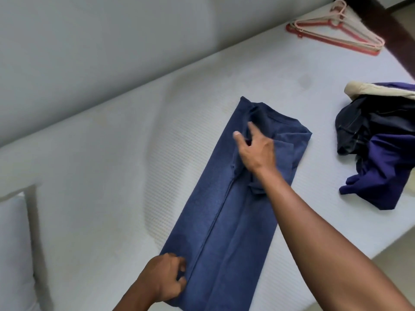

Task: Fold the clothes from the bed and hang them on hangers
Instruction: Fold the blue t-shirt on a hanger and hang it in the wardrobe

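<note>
A blue shirt (215, 212) lies folded into a long narrow strip on the white bed (112, 176), running from the near edge toward the far right. My left hand (167, 280) pinches the shirt's near left hem with curled fingers. My right hand (254, 151) rests on the upper part of the shirt near the collar, fingers spread and fairly straight. A stack of pink, red and beige hangers (334, 32) lies at the far right corner of the bed.
A pile of dark navy, purple and beige clothes (379, 149) sits at the right edge of the bed. A white pillow (13, 254) lies at the left. The grey wall runs along the far side.
</note>
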A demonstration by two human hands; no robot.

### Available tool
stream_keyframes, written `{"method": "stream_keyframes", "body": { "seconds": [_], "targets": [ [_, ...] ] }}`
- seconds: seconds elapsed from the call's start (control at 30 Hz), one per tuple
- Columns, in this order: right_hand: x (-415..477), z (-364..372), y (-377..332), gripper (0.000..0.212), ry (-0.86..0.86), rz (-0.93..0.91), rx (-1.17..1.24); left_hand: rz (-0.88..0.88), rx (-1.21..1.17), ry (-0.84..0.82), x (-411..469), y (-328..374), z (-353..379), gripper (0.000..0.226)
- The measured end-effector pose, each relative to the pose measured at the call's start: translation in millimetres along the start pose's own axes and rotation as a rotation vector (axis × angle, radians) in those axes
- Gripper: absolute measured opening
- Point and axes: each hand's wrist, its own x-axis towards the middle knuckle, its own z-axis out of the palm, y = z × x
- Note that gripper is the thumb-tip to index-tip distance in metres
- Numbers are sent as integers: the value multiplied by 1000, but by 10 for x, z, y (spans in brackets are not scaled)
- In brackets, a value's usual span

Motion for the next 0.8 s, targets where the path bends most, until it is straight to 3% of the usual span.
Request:
{"method": "stream_keyframes", "body": {
  "seconds": [0.13, 0.23, 0.4, 0.47, 0.53, 0.67, 0.8],
  "targets": [
    [-105, 290, -38, 84, -362, -122, -216, -92, -188, 41, 85, 63, -66, 31],
    [-305, 380, 68, 72, -369, -272, -375, -147, -325, 127, 212, 163, -177, 17],
    [-472, 491, 387, 64, -513, -448, -452, -102, -350, 270, 535, 377, -331, 21],
    [-554, 473, 484, 53, -388, -448, -305, -97, -293, 301, 630, 424, -347, 19],
    [-660, 422, 585, 39, -151, -426, -134, -113, -245, 317, 666, 436, -324, 20],
    [-1035, 268, 926, 18, 233, -233, -18, -148, -174, 281, 499, 415, -185, 26],
    [-1565, 348, 1335, 30, 330, 141, 0, -179, -154, 270, 287, 356, -3, 29]
  ]
}}
